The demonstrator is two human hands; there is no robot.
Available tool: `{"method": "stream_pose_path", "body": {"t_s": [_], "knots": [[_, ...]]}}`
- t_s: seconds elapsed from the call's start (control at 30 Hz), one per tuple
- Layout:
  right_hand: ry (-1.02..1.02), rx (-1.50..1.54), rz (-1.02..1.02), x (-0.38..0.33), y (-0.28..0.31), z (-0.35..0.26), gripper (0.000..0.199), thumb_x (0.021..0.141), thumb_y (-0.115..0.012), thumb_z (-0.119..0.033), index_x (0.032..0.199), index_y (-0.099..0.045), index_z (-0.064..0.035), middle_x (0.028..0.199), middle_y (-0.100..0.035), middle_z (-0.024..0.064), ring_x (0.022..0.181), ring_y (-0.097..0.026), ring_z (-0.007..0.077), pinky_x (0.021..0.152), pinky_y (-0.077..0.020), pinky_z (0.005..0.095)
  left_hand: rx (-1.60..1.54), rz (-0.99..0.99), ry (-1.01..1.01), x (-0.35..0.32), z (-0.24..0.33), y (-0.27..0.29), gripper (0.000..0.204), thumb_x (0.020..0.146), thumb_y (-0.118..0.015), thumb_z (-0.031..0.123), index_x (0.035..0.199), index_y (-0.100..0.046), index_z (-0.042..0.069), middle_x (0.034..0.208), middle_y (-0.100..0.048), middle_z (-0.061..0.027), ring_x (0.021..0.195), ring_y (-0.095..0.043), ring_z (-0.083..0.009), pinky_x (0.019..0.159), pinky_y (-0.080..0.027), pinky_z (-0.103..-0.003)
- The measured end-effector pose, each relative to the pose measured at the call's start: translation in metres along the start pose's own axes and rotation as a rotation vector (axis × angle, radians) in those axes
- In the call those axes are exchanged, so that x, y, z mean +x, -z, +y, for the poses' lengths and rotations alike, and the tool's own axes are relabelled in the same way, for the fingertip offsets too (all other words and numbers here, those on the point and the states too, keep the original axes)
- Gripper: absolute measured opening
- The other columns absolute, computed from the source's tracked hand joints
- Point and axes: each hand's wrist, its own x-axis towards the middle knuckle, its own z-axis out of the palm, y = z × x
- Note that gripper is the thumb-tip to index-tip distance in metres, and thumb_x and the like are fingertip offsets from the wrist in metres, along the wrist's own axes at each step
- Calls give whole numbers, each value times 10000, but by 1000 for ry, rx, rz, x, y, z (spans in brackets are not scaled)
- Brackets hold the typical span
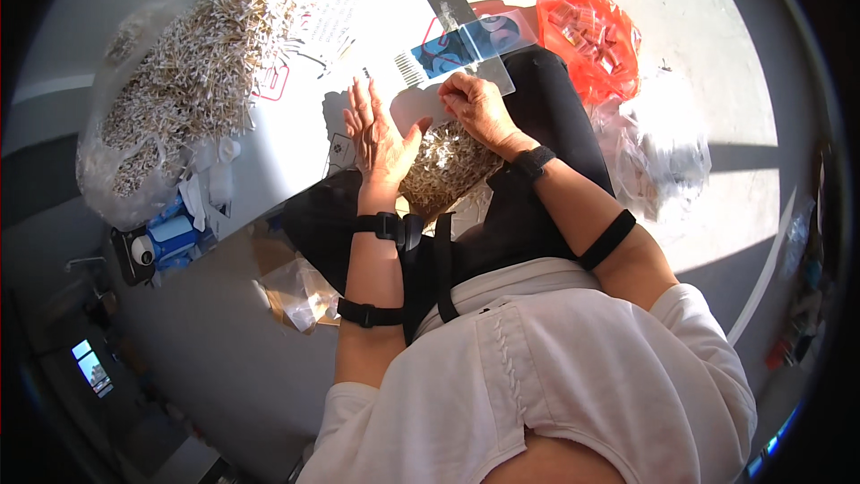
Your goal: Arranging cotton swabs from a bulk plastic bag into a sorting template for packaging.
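Observation:
My left hand (381,139) is stretched out over the table's near edge, palm down, with its fingers spread and nothing in it. To its right, my right hand (481,112) has thumb and fingertips pinched together; whatever lies between them is too small to make out. Below and between both hands, a heap of small whitish-brown stick-like pieces (443,161) sits in an open container at my lap. Just beyond my right hand lies a clear flat plastic case (488,43) with blue showing through it. Beside the case, a neat row of small thin pieces (409,70) lies on the white tabletop (296,139).
A large clear bag (179,90) heaped with the same small pieces stands at the left of the table. Near it are white cups (224,157) and a blue-and-white bottle (170,237). At the right are a red bag (591,40) of small packs and a clear plastic bag (663,157).

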Motion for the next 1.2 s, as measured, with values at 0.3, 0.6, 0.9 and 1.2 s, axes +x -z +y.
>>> {"method": "stream_pose_path", "body": {"t_s": [0.3,0.6,0.9,1.2], "knots": [[15,-101,-32,4,-4,-3,53,882,-603,-3,922,-626,22,752,-640,67,664,-607,109,622,-502,265,180,-124,-109,30,-11,-18,955,876,-543,617,1524,-166,27,1589,-161,-194,1491,-92,-314,1173,-86,-559],[247,-427,49,31,-10,-8,92,856,-623,-123,902,-692,-82,886,-638,118,824,-649,350,718,-534,413,200,-110,-109,30,-6,-20,926,873,-546,599,1516,-191,36,1588,-172,-190,1490,-112,-310,1170,-87,-566],[245,-531,30,36,-15,-10,90,834,-656,-90,913,-694,-71,866,-642,101,801,-658,317,694,-536,375,185,-72,-115,28,-10,-23,914,872,-541,604,1508,-209,39,1574,-209,-198,1484,-136,-320,1164,-99,-575],[232,-506,59,41,-15,-9,127,822,-640,-76,933,-702,-78,845,-632,103,801,-649,312,699,-532,378,207,-57,-118,29,-5,-22,897,889,-493,630,1488,-260,4,1568,-230,-192,1484,-146,-314,1160,-105,-575]]}}
